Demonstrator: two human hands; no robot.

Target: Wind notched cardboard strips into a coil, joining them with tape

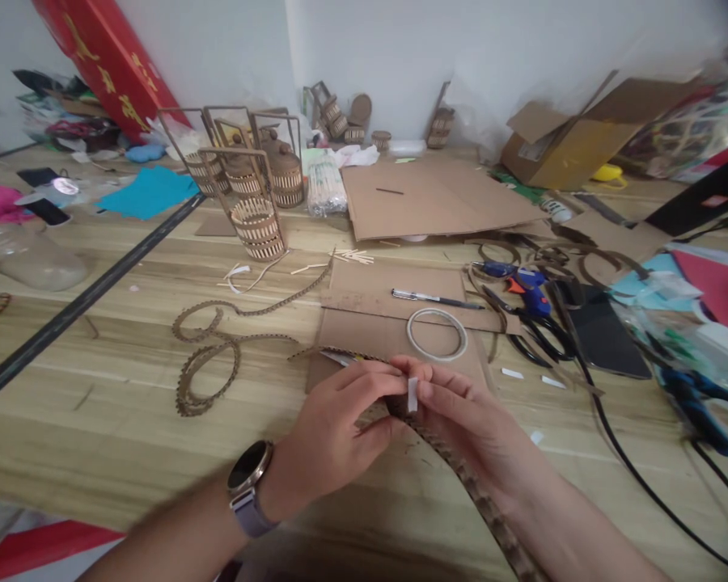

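I see the left hand (352, 412) and the right hand (470, 404) close together above the wooden table (273, 537). The left pinches a corrugated cardboard strip (455, 466), which passes beside the right forearm; the right pinches a small white piece (412, 394) at this strip. Beyond them, a tape roll (438, 356) lies on cardboard (364, 335).

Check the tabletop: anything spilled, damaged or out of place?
A handled basket by the wall tilts, unlike the upright ones in front; white scraps lie loose near the dark phone. No spill or damage stands out.
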